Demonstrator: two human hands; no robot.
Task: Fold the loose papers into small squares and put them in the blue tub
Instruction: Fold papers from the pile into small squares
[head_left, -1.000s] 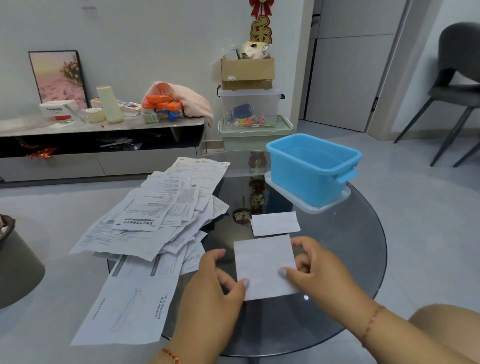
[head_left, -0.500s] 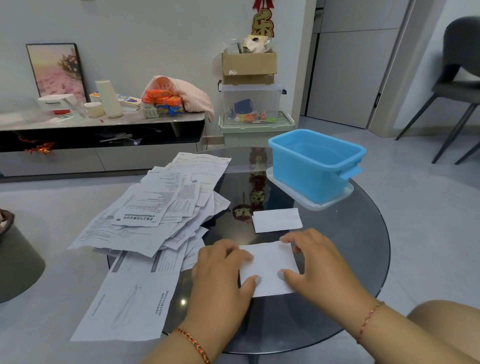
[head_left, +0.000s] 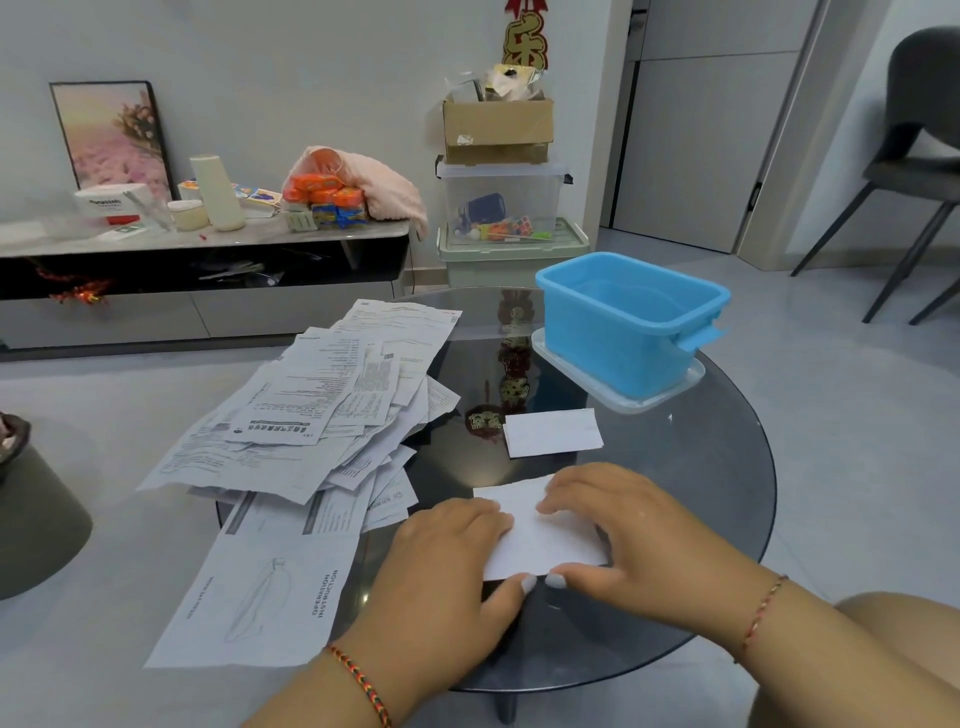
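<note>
A folded white paper (head_left: 540, 540) lies on the round dark glass table (head_left: 727, 493) near its front edge. My left hand (head_left: 447, 561) presses flat on the paper's left part, thumb at its near edge. My right hand (head_left: 623, 530) presses flat on its right part, thumb tip beside the left thumb. Another folded white paper (head_left: 553, 432) lies just beyond them. The blue tub (head_left: 628, 322) stands on a clear lid at the table's far right. A heap of loose printed papers (head_left: 311, 415) covers the table's left side.
A large instruction sheet (head_left: 260, 597) hangs over the table's left front edge. A dark round stool (head_left: 31, 519) stands at the left. Behind are a low cabinet (head_left: 208, 260) with clutter, stacked storage boxes (head_left: 498, 208) and a grey chair (head_left: 914, 171) at the far right.
Both hands have folded the paper's far half toward me and moved onto it; it now lies half as deep, pressed flat under both palms. The camera view shifted slightly.
</note>
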